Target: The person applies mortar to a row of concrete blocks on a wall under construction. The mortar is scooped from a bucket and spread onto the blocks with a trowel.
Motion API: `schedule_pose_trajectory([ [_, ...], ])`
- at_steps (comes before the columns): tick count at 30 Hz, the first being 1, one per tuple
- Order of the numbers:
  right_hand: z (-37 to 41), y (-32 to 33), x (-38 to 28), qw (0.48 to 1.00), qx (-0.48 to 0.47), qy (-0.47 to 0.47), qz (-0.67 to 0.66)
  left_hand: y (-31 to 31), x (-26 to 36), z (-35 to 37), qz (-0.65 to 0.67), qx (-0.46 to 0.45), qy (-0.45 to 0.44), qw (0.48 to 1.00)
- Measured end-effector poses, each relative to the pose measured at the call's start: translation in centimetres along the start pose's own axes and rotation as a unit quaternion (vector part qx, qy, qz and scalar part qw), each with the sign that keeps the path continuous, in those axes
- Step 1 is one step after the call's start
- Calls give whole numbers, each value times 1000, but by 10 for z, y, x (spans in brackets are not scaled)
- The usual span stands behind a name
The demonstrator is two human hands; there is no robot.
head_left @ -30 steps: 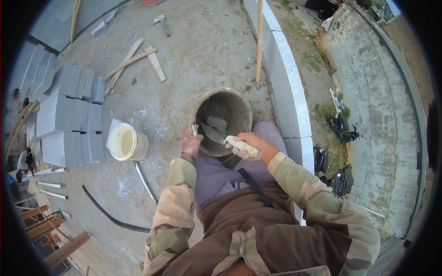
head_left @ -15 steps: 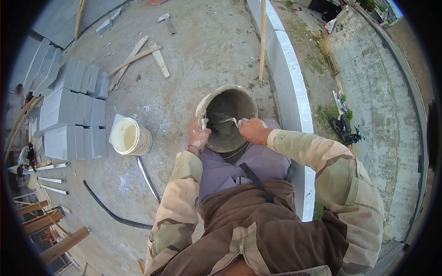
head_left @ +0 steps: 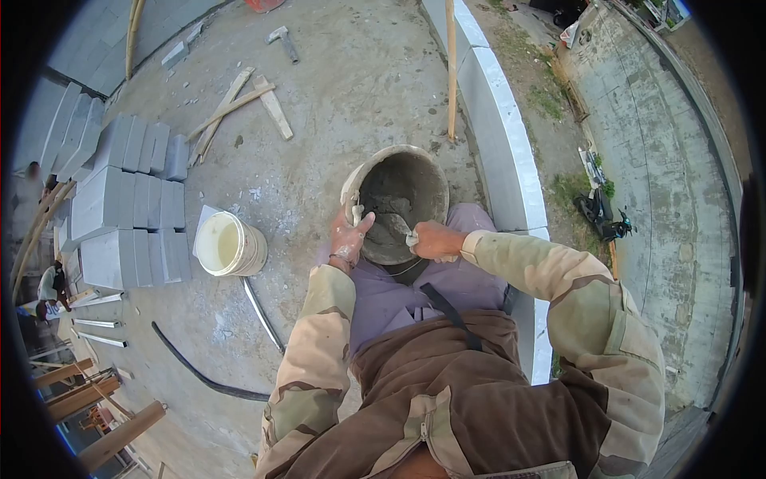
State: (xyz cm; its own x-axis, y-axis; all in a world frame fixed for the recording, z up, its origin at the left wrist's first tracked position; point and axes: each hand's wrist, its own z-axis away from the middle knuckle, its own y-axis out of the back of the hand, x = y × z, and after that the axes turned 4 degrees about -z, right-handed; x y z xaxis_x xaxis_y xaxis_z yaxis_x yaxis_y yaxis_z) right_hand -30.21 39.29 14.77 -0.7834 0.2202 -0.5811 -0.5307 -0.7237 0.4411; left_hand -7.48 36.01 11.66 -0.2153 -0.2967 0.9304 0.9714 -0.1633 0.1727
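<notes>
A mortar-caked bucket [head_left: 436,177] is tipped between my knees with its mouth towards me, and wet grey mortar [head_left: 391,201] lies inside. My left hand [head_left: 349,239] grips the bucket's left rim, its thumb over the edge. My right hand [head_left: 439,241] is closed round the handle of a trowel [head_left: 392,224] at the right rim. The trowel's blade reaches into the mortar and is partly covered by it. The bucket's wire handle hangs at its near side.
A white pail [head_left: 249,249] with pale liquid stands to the left, near stacked grey blocks [head_left: 104,199]. A low block wall [head_left: 499,120] runs along my right. Wooden strips [head_left: 275,108], a hammer [head_left: 284,44] and a black hose [head_left: 199,374] lie on the floor. A person [head_left: 53,287] is far left.
My right hand has drawn slightly towards me, and the trowel blade sits lower in the bucket. My left thumb has lifted outwards while that hand stays at the rim.
</notes>
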Motion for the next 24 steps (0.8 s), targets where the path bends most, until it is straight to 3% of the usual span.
schedule_pose_trajectory([
  [1, 1, 0, -14, 992, -8, -88, -91, -2, 4, 0, -11, -6, 0, 1000],
  [2, -1, 0, -17, 980, -9, -84, -178, -4, 7, -1, -15, -10, -3, 1000],
  [3, -3, -2, -15, 980, -4, -83, -181, -5, 4, -4, -6, -19, -9, 1000],
  [5, -10, -5, -13, 933, -5, -71, -352, -5, 0, -15, 3, -28, -23, 999],
  [9, 1, -23, 12, 859, -26, -67, -508, 0, -19, -15, 26, -40, -27, 998],
  [13, 36, -15, 7, 892, 20, -60, -448, 19, -62, -18, 100, 6, 3, 995],
  [14, 41, -16, 11, 896, 15, -45, -441, 31, -63, -13, 138, 24, 61, 988],
  [17, 50, -14, 15, 879, 2, 6, -477, 44, -78, -15, 249, 54, 120, 959],
  [18, 48, -13, 5, 891, 42, -16, -451, 41, -78, -14, 326, 41, 101, 939],
  [21, 31, -17, -7, 867, 38, 47, -495, 40, -73, -12, 360, 17, 71, 930],
  [24, 18, -20, -15, 880, 60, 62, -468, 40, -69, -7, 380, 20, 74, 922],
])
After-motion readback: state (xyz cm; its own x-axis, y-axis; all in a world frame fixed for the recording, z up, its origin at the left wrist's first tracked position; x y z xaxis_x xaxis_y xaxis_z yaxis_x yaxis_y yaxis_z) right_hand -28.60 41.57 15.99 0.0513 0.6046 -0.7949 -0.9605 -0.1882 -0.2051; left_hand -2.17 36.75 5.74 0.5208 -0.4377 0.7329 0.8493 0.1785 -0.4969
